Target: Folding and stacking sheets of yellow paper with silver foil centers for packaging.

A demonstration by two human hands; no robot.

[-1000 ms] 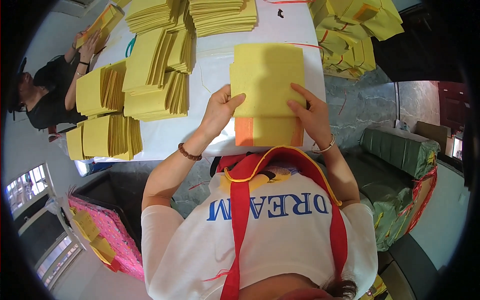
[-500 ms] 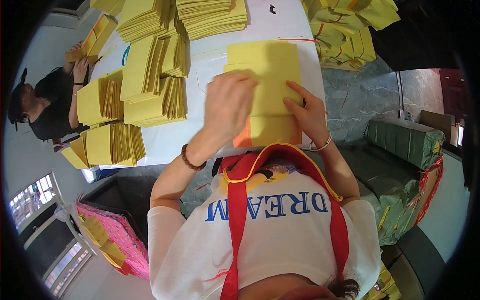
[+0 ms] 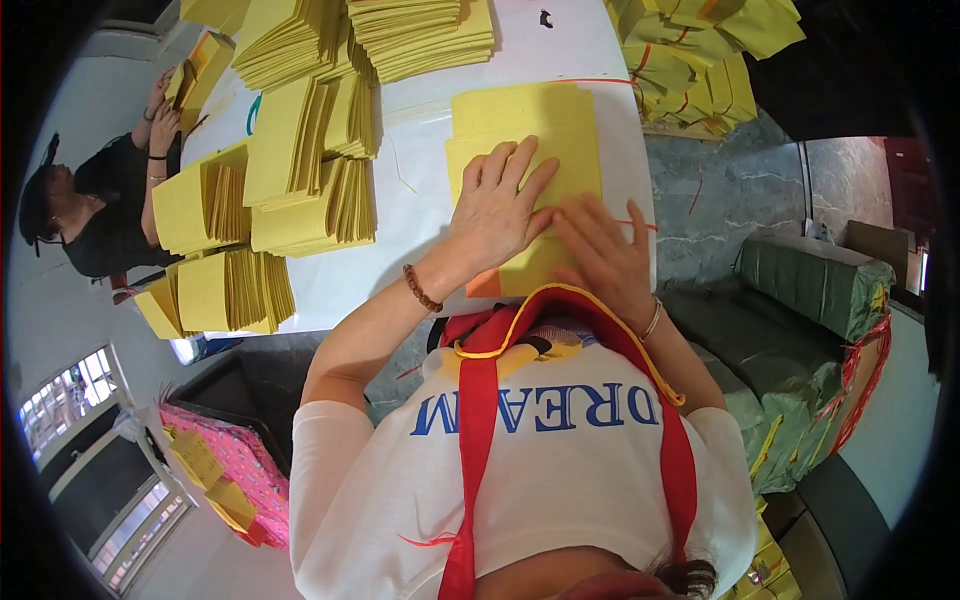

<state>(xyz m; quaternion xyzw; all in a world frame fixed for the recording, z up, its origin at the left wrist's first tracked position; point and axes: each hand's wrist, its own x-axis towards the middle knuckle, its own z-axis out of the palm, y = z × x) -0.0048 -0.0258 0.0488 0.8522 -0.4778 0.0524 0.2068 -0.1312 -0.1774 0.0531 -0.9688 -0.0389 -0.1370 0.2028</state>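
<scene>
Bright light whitens the table (image 3: 440,110); a soft shadow darkens the paper (image 3: 535,115) on it. The right hand (image 3: 605,250) over the table is blurred. Left of the table, the window (image 3: 72,398) glares and edges bend.

- I see the paper (image 3: 545,115) lying flat, yellow and roughly rectangular, its long way running from beyond the left fingers (image 3: 517,163) back toward me.
- Its far end is uncovered past those fingertips, with a crosswise edge and a small step at the left side; I can't tell whether that is a fold or separate layers.
- The left fingers spread over its middle; the right fingers (image 3: 603,225), blurred, cover its right side.
- An orange patch (image 3: 484,284) shows at its near left corner, below the left thumb.
</scene>
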